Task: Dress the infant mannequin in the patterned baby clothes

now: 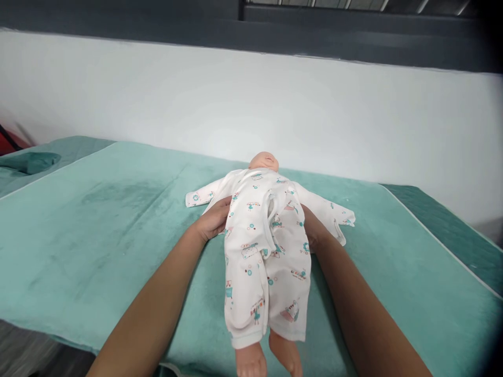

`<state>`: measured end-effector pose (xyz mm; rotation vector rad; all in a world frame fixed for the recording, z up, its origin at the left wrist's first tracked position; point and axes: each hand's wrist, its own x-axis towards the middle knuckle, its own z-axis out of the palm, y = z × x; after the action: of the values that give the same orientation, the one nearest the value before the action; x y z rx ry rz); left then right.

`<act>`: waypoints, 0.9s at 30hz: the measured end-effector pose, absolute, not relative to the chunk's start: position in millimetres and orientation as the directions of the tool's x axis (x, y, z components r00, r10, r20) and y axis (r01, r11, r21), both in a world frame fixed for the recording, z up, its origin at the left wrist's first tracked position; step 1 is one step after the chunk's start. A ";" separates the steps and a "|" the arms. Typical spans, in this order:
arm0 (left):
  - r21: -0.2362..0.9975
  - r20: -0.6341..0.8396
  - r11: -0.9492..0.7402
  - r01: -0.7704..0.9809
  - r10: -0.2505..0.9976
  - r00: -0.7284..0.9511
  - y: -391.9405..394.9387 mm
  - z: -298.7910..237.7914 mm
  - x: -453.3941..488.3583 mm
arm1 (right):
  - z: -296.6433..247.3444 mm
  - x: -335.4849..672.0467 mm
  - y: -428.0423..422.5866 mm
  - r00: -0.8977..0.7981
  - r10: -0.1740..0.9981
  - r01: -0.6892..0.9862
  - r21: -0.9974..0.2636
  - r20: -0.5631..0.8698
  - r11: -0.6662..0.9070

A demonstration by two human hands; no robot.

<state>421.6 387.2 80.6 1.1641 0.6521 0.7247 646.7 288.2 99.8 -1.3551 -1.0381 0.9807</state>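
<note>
A baby doll [264, 161] lies on its back on a teal padded mat [118, 220], head away from me, bare feet [271, 358] toward me. It wears a white printed romper [267, 246] with both sleeves spread flat to the sides. My left hand [214, 217] presses against the doll's left flank under the sleeve, fingers wrapped round the body. My right hand [312, 228] grips the other flank, its fingers mostly hidden behind the romper.
A white wall runs behind the mat, with a dark ledge above it. A folded teal cloth [29, 162] lies on a second mat at the far left. A darker green surface [451, 230] borders the right side.
</note>
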 end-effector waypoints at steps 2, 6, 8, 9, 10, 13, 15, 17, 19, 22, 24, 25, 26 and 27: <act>0.964 -0.062 0.204 -0.173 0.801 0.596 387.7 79.3 421.5 | 99.8 646.9 287.7 0.169 0.984 -0.044 -0.998 -0.056 -0.049; 0.960 -0.028 0.192 -0.203 0.790 0.612 389.9 75.9 420.0 | 106.1 644.0 284.9 0.154 0.983 -0.081 -0.993 -0.097 -0.085; 0.958 -0.015 0.194 -0.212 0.770 0.638 391.1 74.6 418.9 | 108.6 642.7 284.3 0.225 0.972 -0.029 -0.998 -0.069 -0.064; 0.957 -0.008 0.195 -0.215 0.759 0.651 391.6 74.1 418.4 | 108.8 642.5 284.4 0.261 0.964 0.011 -0.999 -0.046 -0.050; 0.956 -0.001 0.194 -0.219 0.750 0.661 392.1 73.8 417.9 | 108.3 642.5 284.7 0.291 0.956 0.050 -0.998 -0.018 -0.034; 0.954 0.004 0.199 -0.224 0.738 0.675 392.8 74.0 417.1 | 103.0 643.6 286.7 0.333 0.942 0.106 -0.994 0.045 0.010; 0.951 -0.008 0.212 -0.224 0.743 0.669 392.6 75.0 417.2 | 98.7 644.5 288.4 0.345 0.937 0.103 -0.994 0.062 0.028; 0.948 -0.023 0.226 -0.224 0.751 0.660 391.9 76.4 417.6 | 95.5 645.0 290.1 0.357 0.932 0.098 -0.995 0.066 0.033; 0.944 -0.029 0.237 -0.230 0.753 0.657 390.8 77.9 418.2 | 93.9 645.2 291.5 0.377 0.923 0.099 -0.994 0.076 0.042; 0.938 -0.030 0.249 -0.240 0.751 0.659 389.4 79.3 419.1 | 93.1 645.6 293.0 0.403 0.910 0.105 -0.993 0.095 0.057; 0.934 -0.032 0.259 -0.246 0.747 0.664 388.8 79.9 419.6 | 92.5 646.3 293.8 0.411 0.907 0.107 -0.993 0.094 0.055; 0.933 -0.033 0.262 -0.247 0.746 0.666 388.5 80.2 419.7 | 92.1 646.6 294.2 0.416 0.905 0.107 -0.993 0.091 0.051; 0.932 -0.034 0.265 -0.249 0.744 0.667 388.2 80.5 419.8 | 91.6 646.9 294.5 0.422 0.902 0.107 -0.993 0.088 0.046; 0.931 -0.032 0.265 -0.251 0.745 0.667 387.9 80.8 419.9 | 91.0 647.1 294.8 0.430 0.899 0.106 -0.993 0.085 0.043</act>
<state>419.9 387.9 80.8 1.1096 0.5278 0.7160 647.1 294.8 91.0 -1.4076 -0.9662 0.7808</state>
